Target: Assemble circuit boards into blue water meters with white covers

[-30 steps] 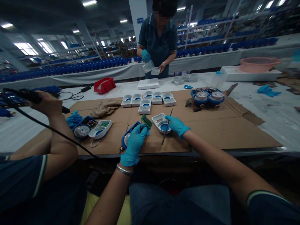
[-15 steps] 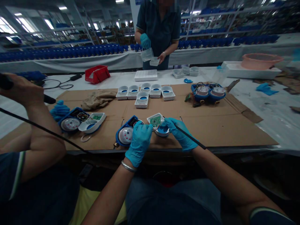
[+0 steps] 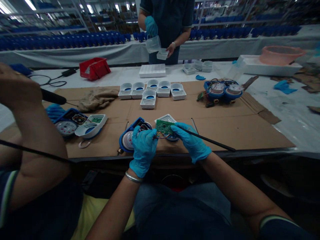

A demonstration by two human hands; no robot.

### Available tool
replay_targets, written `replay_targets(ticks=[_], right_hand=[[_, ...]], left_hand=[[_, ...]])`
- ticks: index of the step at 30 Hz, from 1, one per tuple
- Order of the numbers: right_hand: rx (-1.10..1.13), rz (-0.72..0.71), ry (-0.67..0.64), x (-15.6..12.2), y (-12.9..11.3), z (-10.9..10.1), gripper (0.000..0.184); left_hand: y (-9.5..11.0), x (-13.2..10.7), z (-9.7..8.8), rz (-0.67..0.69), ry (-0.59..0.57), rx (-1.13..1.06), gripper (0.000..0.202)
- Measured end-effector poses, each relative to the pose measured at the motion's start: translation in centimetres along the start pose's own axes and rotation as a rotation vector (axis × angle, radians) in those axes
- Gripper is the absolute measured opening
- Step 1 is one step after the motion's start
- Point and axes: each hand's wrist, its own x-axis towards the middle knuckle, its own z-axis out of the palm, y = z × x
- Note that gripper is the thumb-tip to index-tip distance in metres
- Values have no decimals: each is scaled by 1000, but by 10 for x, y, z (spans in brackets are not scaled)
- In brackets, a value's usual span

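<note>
A green circuit board with thin coloured wires is held up over a white plastic housing. Gloved in blue, my left hand is closed, its fingertips pinching the wires at the board's left end. My right hand, also gloved, pinches the board's right end. A slim black rod lies through that same hand and sticks out to the right. Just left of my left hand, and partly covered by it, is a blue water meter with a round clear dial.
Several white housings stand mid-cardboard. Paired blue meters sit right; another meter with a housing lies left. A neighbour's arm holds a black-handled tool. Opposite, a person handles clear plastic boxes.
The circuit board has come up out of the white housing and is now held between both hands. The rod in my right hand has swung flatter. The whole view has shifted slightly.
</note>
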Motion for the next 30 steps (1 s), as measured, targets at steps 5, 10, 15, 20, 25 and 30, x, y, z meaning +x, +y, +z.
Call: replay_targets(ticks=[5,10,15,20,25,30], right_hand=[[-1,21,5,-3,-2,0,31],[11,5,-23,-2,-1,-1,29],[7,9,15,-1,5,-2,29],[-4,27,54,0,11,0,28],[-3,26,48,-1,9,0,27],[-29,-15,3,-1,10,-4,27]], left_hand=[[0,1,-3,-15,7,-25,14],[-1,-1,-3,-1,7,44,15],[-1,-3,-3,-55,14,24,12],[-1,-4,-3,-56,30,-8,17],[0,-2,-5,-86,6,-30,11],[-3,-2,-4,-84,-14,-45,11]])
